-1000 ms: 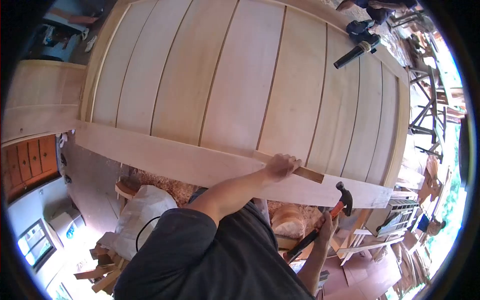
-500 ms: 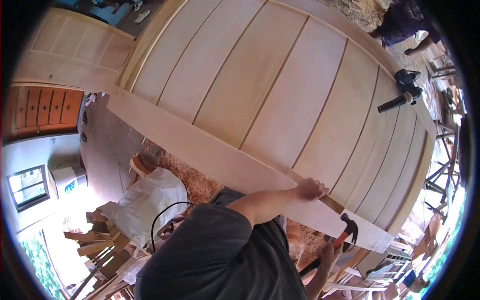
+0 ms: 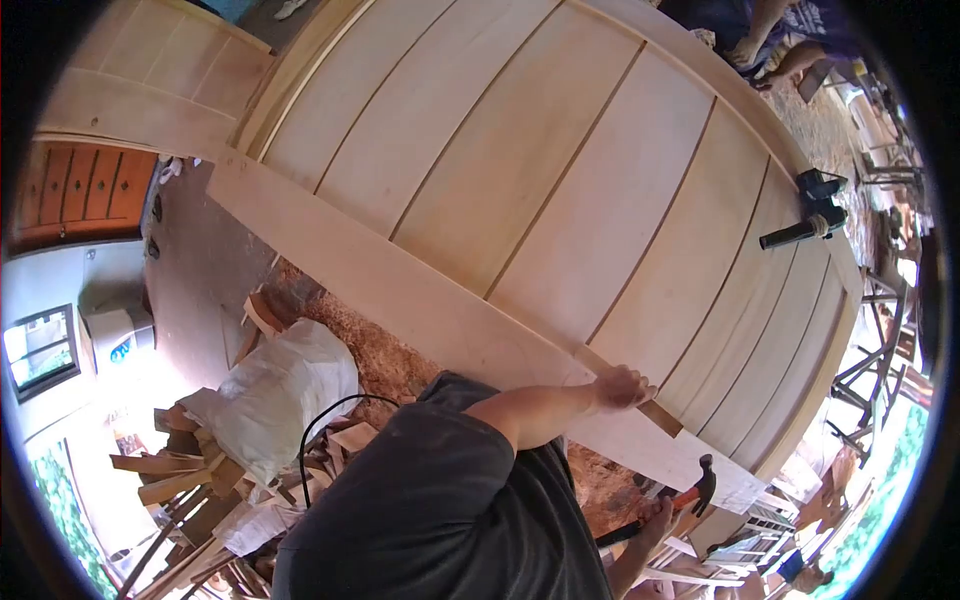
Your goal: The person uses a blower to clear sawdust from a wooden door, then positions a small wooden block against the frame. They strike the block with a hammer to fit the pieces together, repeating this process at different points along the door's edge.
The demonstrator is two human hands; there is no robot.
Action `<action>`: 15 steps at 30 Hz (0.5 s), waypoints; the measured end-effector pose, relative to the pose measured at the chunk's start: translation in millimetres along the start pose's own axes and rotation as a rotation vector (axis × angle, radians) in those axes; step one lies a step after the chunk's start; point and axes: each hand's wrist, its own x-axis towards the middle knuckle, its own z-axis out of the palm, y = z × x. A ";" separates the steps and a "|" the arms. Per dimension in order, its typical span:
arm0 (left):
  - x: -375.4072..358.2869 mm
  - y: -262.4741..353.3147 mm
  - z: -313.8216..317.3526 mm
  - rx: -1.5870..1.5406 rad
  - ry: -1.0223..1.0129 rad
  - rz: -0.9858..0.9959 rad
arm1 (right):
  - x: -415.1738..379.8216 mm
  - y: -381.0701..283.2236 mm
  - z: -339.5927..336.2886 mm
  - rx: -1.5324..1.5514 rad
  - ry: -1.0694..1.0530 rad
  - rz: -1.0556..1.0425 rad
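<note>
My left hand (image 3: 625,387) is closed around a narrow wood block (image 3: 661,418) lying along the near edge of a large pale panel (image 3: 560,190). The panel is made of several boards with dark grooves between them, set in a wooden frame (image 3: 400,272). Held in my right hand (image 3: 655,522) is a claw hammer (image 3: 686,497) with an orange and black handle. Its dark head is just off the near right edge of the frame, apart from the block.
A black handheld blower (image 3: 803,229) rests on the panel's right side. Beyond the far edge is another person's hand (image 3: 745,50). Scrap wood (image 3: 180,470) and a white sack (image 3: 290,390) lie on the floor at left. A black cable (image 3: 318,425) runs beside me.
The hammer in my right hand has dropped slightly, away from the frame. My left hand stays on the wood block. At the far right, the other person's arms have moved.
</note>
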 end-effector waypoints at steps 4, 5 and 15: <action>-1.8 17.8 -14.2 -0.035 0.027 -0.032 | 3.8 20.7 -16.5 -0.029 0.002 0.042; -4.0 28.8 -22.6 -0.094 -0.007 -0.034 | 4.7 35.7 -20.2 -0.072 -0.018 0.036; -143.8 -28.6 -138.8 0.126 -0.565 -0.393 | -26.1 105.6 8.8 -0.950 -0.092 -0.140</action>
